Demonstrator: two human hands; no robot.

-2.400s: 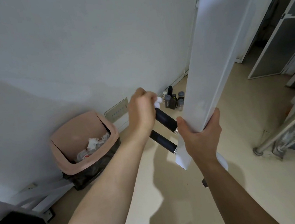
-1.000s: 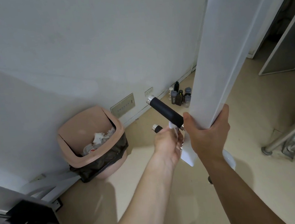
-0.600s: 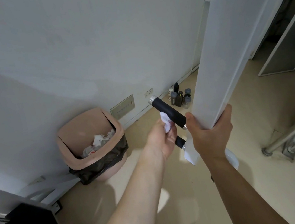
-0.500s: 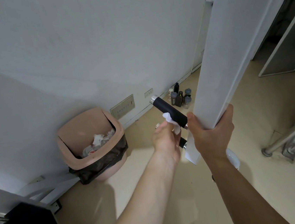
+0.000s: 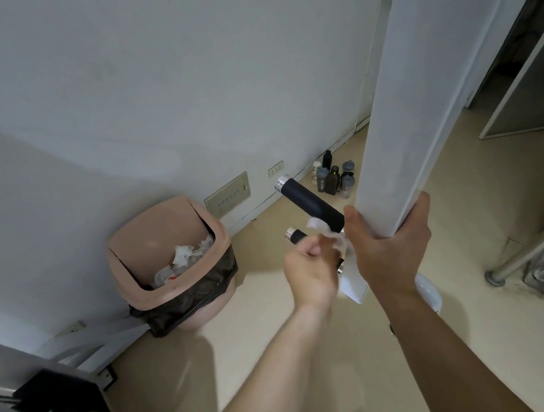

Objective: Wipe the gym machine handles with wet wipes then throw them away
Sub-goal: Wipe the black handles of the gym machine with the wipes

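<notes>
- Pink bin [image 5: 154, 253] well left of the grip, open-topped, ready for used wipes.
- Left hand [image 5: 308, 271] clenched on wet wipe [image 5: 322, 229], pressed over lower handle [image 5: 296, 237] to scrub.
- Upper handle [image 5: 311, 203] bare, just above the grip.
- Right hand [image 5: 387, 247] clamped round white column [image 5: 398, 106], presumably steadying.

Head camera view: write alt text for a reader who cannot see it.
A person's left hand presses a white wet wipe against two black gym machine handles, while the right hand grips the machine's white upright post. A pink bin holding crumpled wipes stands by the wall to the left.
</notes>
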